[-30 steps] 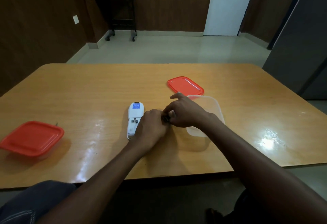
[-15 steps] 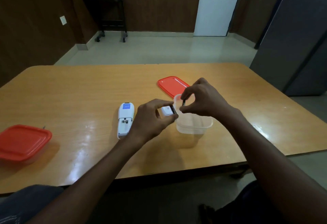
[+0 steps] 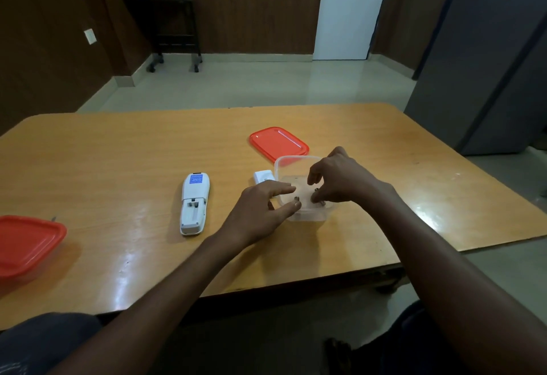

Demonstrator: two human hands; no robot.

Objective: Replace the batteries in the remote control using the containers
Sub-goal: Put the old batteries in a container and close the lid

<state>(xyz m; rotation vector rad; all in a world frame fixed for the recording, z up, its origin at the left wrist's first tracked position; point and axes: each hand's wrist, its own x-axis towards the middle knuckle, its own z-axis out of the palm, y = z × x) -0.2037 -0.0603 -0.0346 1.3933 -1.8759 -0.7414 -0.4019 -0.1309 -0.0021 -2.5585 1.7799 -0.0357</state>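
Observation:
The white remote point(image 3: 194, 204) lies face down on the table with its battery bay open, and its cover point(image 3: 262, 176) lies to the right. A clear container point(image 3: 291, 159) stands right of the cover. My left hand point(image 3: 260, 212) reaches over the container's near-left wall with index finger and thumb spread, and a small dark battery point(image 3: 297, 198) sits just off the thumb tip. My right hand point(image 3: 340, 179) is down inside the container, its fingers curled on a second battery point(image 3: 321, 203) near the floor.
A loose red lid point(image 3: 278, 142) lies behind the clear container. A second container with its red lid on point(image 3: 26, 241) stands at the table's left edge. The table's front edge point(image 3: 296, 283) is close below my forearms.
Both hands have dropped from above the rim into the clear container. My left finger and thumb have spread apart from their pinch. The camera view has shifted slightly.

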